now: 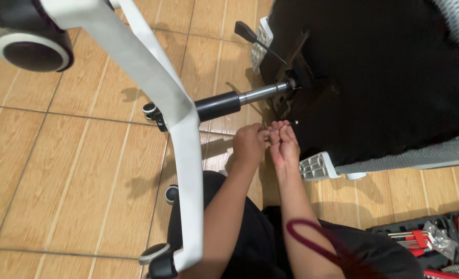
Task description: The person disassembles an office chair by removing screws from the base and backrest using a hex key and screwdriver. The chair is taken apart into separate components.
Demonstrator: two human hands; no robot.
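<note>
At the far left a black caster wheel (pixel 32 51) with a white rim sits at the end of the white star base (pixel 180 124) of an office chair lying on its side on wood-look floor tiles (pixel 59 170). The base's long white leg runs down the frame to more casters at the bottom edge. From its hub the black-and-chrome gas lift cylinder (pixel 234 101) reaches right into the mechanism under the black seat underside (pixel 384 77). Just below the cylinder the left hand (pixel 249 144) is curled, fingertips pinched together on something too small to make out. Touching it, the right hand (pixel 283 144) lies with fingers extended, tips against the seat underside near the mechanism. At the lower right corner a black tool case (pixel 436 240) holds red-handled tools.
</note>
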